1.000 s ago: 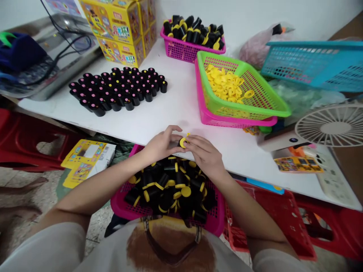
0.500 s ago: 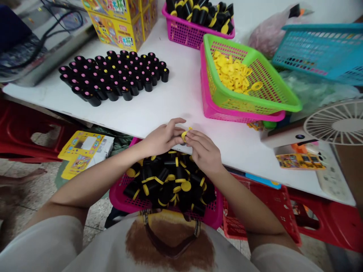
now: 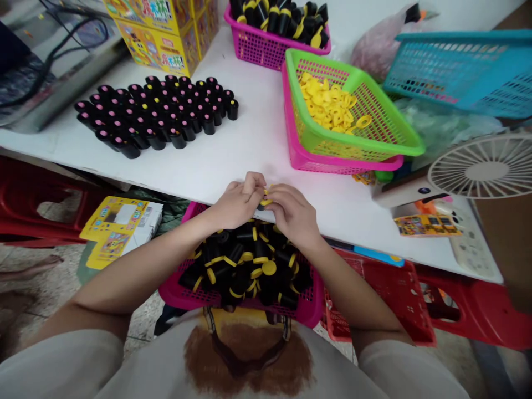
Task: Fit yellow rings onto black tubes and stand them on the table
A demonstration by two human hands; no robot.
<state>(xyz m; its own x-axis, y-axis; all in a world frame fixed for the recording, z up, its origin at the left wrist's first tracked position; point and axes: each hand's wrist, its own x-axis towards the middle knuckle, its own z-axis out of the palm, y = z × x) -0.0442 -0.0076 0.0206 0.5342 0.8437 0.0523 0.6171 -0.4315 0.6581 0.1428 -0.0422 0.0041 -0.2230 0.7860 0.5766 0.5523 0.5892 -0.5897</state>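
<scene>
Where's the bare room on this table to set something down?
The white table is bare between the standing black cups and the green basket, and between the right hand and the fan. It's crowded beyond the fan, by the blue basket; the nearest pink basket is heaped too.

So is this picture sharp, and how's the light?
Head view: soft light, with a faint shadow on the white table just beyond the hands; head view: the fan near the right edge looks stretched; head view: slightly soft overall, so the piece between the fingers lacks clear detail.
</scene>
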